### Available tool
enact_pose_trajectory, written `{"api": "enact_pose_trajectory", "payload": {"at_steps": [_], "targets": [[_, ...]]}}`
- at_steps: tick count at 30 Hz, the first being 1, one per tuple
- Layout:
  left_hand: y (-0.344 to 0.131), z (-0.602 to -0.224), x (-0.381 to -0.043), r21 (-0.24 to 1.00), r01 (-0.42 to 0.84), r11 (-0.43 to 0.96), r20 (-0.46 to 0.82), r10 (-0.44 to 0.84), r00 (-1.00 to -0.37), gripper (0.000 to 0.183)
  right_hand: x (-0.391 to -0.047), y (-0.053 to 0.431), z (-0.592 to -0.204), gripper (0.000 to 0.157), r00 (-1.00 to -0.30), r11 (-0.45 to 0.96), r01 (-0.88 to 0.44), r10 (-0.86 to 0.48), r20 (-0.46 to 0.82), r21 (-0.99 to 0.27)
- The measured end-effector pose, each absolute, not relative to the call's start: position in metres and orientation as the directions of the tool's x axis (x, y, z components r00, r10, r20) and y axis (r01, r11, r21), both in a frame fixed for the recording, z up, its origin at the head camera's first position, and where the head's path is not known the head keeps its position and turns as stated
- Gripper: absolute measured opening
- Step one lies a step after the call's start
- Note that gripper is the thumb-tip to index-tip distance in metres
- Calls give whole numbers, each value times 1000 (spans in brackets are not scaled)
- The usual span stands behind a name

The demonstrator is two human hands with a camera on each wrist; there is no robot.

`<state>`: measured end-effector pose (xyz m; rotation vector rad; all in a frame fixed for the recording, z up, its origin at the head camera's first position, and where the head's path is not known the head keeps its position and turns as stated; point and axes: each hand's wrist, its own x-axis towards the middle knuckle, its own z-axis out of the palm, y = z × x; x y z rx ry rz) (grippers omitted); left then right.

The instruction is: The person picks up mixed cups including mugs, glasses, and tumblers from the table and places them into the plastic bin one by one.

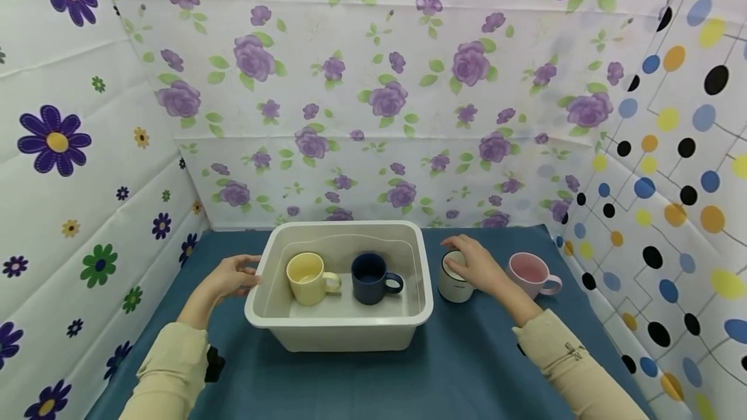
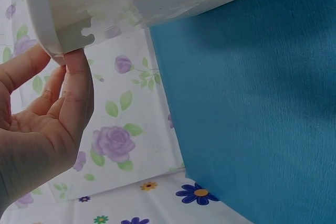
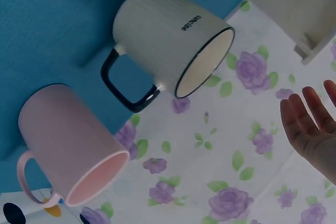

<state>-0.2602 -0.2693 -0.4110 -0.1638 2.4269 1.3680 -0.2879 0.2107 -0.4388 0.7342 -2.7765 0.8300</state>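
Observation:
With thumb and fingers, my left hand (image 1: pixel 235 276) pinches the left rim of a white plastic bin (image 1: pixel 341 337); the left wrist view shows the fingertips (image 2: pixel 75 59) against the bin's edge. Inside the bin stand a yellow mug (image 1: pixel 305 287) and a navy mug (image 1: pixel 367 282), both with handles to the right. My right hand (image 1: pixel 477 269) is held over a white mug (image 1: pixel 454 290) with a dark rim. In the right wrist view, that mug's dark handle (image 3: pixel 113 80) shows, and the hand's fingers are extended, apart from the mug.
A pink mug (image 1: pixel 528 275) stands right of the white mug, handle to the right. Blue cloth (image 1: pixel 350 387) covers the table. Flowered sheeting (image 1: pixel 373 109) rises behind, daisy-printed sheeting (image 1: pixel 76 212) on the left, and dotted sheeting (image 1: pixel 671 167) on the right.

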Motion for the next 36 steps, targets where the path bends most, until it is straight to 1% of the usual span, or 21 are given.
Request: {"api": "enact_pose_trajectory", "payload": {"at_steps": [7, 14, 20, 27, 32, 34, 36], "targets": [[-268, -411, -260, 814, -254, 522, -344, 82, -935, 60, -298, 218, -454, 38, -899, 794, -437, -380, 216, -423], [-268, -412, -259, 817, -258, 515, -347, 84, -934, 60, -308, 220, -465, 54, -931, 860, -361, -356, 84, -360], [-267, -410, -260, 812, -259, 523, -348, 77, -934, 60, -316, 220, -474, 63, -942, 893, -322, -335, 11, -314], [-266, -411, -260, 817, -250, 519, -342, 87, -936, 59, -319, 218, -480, 72, -958, 928, -253, -279, -61, -273], [-266, -411, -261, 812, -256, 525, -347, 79, -935, 59, -322, 218, -489, 84, -958, 942, -221, -258, -122, -253], [-266, -410, -261, 808, -260, 528, -349, 74, -934, 59, -324, 218, -495, 86, -953, 944, -214, -258, -158, -250], [-267, -409, -261, 806, -262, 531, -351, 72, -933, 60, -325, 219, -500, 83, -946, 942, -212, -264, -187, -258]]}}
